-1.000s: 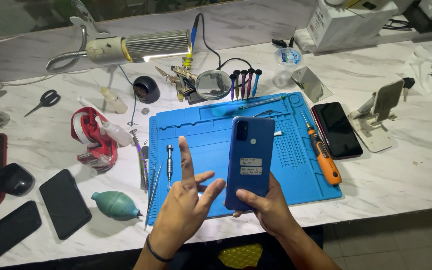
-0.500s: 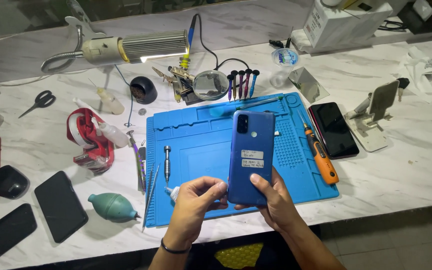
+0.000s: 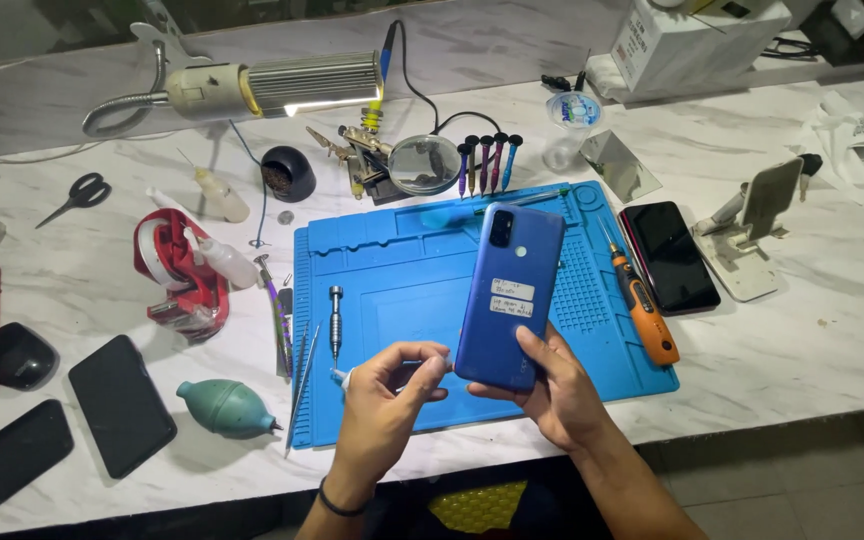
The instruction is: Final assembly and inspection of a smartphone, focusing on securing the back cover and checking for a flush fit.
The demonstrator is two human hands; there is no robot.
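Note:
My right hand point(image 3: 552, 388) holds a blue smartphone point(image 3: 510, 295) upright by its lower end, back cover toward me, with a white label on it and a camera block at the top left. My left hand point(image 3: 384, 400) is closed around a small thin tool with a white tip point(image 3: 344, 376), just left of the phone's lower edge. Both hands hover over the front of a blue work mat point(image 3: 402, 290).
On the mat lies a screwdriver point(image 3: 335, 318); tweezers point(image 3: 302, 385) rest at its left edge. An orange electric screwdriver point(image 3: 640, 305) and a black phone point(image 3: 668, 255) lie right. A green air blower point(image 3: 224, 408), black phones point(image 3: 120, 402), a red tape dispenser point(image 3: 180, 275), a lamp point(image 3: 272, 85) and a phone stand point(image 3: 752, 225) surround the mat.
My left hand went from spread open beside the phone to closed on a small tool picked up from the mat. The phone stays held upright in my right hand.

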